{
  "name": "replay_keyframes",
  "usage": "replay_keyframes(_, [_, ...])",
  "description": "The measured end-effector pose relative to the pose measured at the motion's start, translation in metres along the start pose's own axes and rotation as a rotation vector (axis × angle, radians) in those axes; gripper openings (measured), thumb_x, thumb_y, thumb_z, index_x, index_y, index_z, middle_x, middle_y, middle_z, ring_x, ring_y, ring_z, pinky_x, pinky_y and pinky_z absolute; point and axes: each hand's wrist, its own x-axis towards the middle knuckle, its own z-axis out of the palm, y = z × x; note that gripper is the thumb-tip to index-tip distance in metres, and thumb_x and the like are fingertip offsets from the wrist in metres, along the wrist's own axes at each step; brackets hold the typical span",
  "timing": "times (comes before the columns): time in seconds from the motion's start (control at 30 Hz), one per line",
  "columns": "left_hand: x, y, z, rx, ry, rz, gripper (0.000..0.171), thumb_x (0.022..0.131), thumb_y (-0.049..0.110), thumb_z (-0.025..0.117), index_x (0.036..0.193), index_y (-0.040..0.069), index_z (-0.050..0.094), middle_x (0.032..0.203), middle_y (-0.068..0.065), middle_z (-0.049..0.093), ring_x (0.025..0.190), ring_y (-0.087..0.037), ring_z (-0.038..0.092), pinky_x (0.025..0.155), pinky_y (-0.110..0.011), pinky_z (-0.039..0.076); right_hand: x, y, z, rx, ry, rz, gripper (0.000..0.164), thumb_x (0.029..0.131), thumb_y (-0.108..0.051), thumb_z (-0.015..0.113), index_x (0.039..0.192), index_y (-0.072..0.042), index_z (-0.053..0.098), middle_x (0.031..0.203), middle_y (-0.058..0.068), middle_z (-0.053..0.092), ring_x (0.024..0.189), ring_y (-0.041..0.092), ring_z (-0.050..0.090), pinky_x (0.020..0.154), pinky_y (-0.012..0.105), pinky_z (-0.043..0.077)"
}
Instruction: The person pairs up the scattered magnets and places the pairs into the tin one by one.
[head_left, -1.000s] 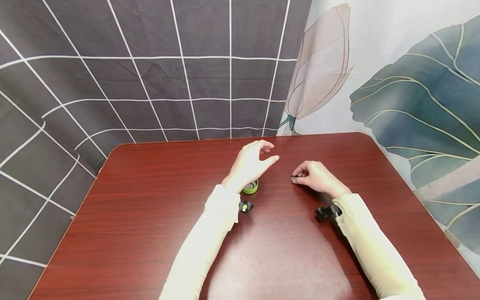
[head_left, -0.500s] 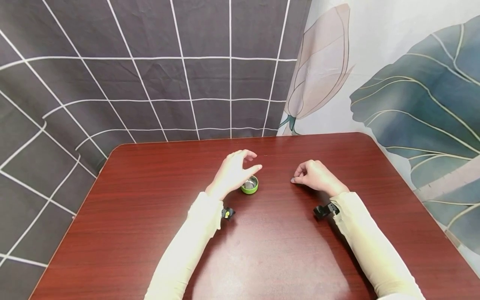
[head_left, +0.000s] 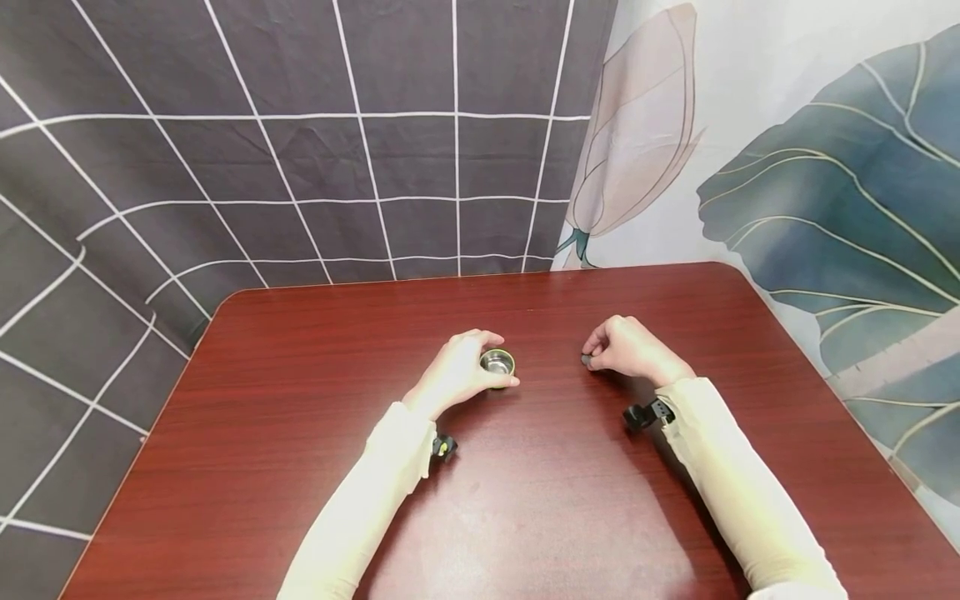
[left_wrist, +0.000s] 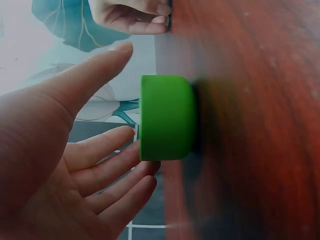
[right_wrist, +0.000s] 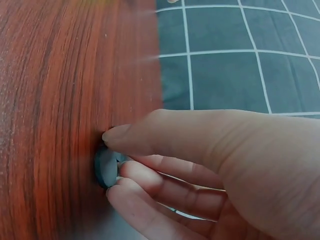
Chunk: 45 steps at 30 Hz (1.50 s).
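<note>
A small round green bowl (head_left: 498,363) with a shiny metal inside stands upright on the table. My left hand (head_left: 459,372) is at its left side, thumb on the near side and fingers on the far side. In the left wrist view the thumb (left_wrist: 107,65) is spread apart from the green wall (left_wrist: 167,117), with the fingertips close by the rim. To the right, my right hand (head_left: 630,350) pinches a small dark grey disc (right_wrist: 107,167) by its edge between thumb and fingertips, right at the table surface.
The reddish-brown wooden table (head_left: 300,400) reaches back to a dark curtain (head_left: 405,150) with a white grid. A pale curtain with a leaf print (head_left: 840,183) hangs at the right. Each wrist wears a small black camera (head_left: 647,414).
My left hand has moved left and towards me, off its place over the bowl, and now has its thumb and fingers around it. The right hand stays nearly still with the disc.
</note>
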Motion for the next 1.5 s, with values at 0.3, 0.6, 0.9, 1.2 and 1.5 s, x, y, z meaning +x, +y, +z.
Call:
replay_keyframes(0.3, [-0.002,-0.010,0.005,-0.053,0.043,0.002,0.063,0.073,0.028,0.093,0.126,0.003,0.068,0.116,-0.007,0.069,0.098,-0.022,0.065,0.089,-0.034,0.051,0.006,-0.006,0.001,-0.071,0.001,0.008,0.008,0.071,-0.011,0.082,0.074,-0.014,0.075,0.063,-0.007,0.063,0.068,0.018,0.057,0.069,0.034,0.048])
replay_keyframes(0.6, [-0.004,-0.011,0.005,-0.087,0.049,0.001,0.059,0.075,0.026,0.091,0.125,0.003,0.069,0.114,-0.006,0.070,0.096,-0.021,0.065,0.087,-0.034,0.052,0.008,-0.007,0.002,-0.079,-0.008,0.050,0.011,0.070,-0.013,0.084,0.073,-0.015,0.074,0.065,-0.006,0.064,0.071,0.020,0.058,0.072,0.038,0.050])
replay_keyframes(0.9, [-0.004,-0.012,0.004,-0.060,0.057,0.002,0.058,0.072,0.027,0.094,0.121,0.005,0.070,0.108,-0.006,0.070,0.093,-0.021,0.064,0.084,-0.033,0.052,0.005,-0.008,0.000,-0.046,0.006,0.048,0.011,0.070,-0.011,0.083,0.074,-0.013,0.073,0.064,-0.005,0.062,0.069,0.020,0.057,0.069,0.035,0.047])
replay_keyframes(1.2, [-0.005,-0.014,0.006,-0.072,0.063,-0.003,0.053,0.072,0.025,0.093,0.117,0.007,0.073,0.103,-0.004,0.071,0.089,-0.019,0.063,0.080,-0.032,0.051,0.003,-0.006,0.001,-0.013,0.034,0.030,0.011,0.071,-0.009,0.083,0.077,-0.011,0.073,0.064,-0.004,0.062,0.066,0.018,0.056,0.068,0.034,0.047])
replay_keyframes(1.5, [-0.007,-0.014,0.007,-0.136,0.079,-0.036,0.050,0.071,0.023,0.093,0.114,0.007,0.072,0.101,-0.005,0.072,0.091,-0.020,0.068,0.082,-0.032,0.054,0.004,-0.008,0.001,0.029,0.069,-0.006,0.013,0.071,-0.009,0.085,0.079,-0.012,0.075,0.069,-0.004,0.065,0.069,0.016,0.060,0.069,0.034,0.049])
